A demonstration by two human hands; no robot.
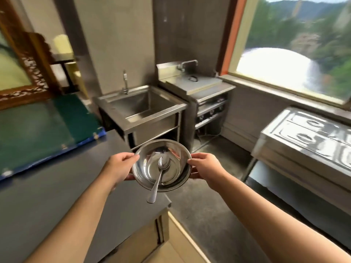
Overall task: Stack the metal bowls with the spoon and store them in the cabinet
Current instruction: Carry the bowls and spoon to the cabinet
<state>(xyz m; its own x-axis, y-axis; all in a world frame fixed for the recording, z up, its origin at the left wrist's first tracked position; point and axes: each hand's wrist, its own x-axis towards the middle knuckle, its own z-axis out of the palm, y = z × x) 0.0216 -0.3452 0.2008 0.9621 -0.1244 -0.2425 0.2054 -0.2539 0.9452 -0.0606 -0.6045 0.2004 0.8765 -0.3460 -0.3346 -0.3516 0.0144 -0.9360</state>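
Two hands – left hand (pixel 121 166), right hand (pixel 205 166) – pinching bowls (pixel 148 168) | spoon (pixel 161 171) inside | above grey counter (pixel 57 196) | sink (pixel 140 107) beyond

Metal bowls (pixel 162 166): shiny silver, mirror finish w/ dark reflections. Spoon (pixel 160 172) inside: same polished silver. Desk (pixel 57 196) under left hand (pixel 118 166): flat dark grey. Board (pixel 43 130) further left of that hand: deep green w/ blue edge. Sink (pixel 141 109) beyond both hands: brushed steel grey. Window frame (pixel 230 35) up-right of right hand (pixel 206 166): orange. Carved frame (pixel 28 67) far left: brown w/ pale floral pattern.
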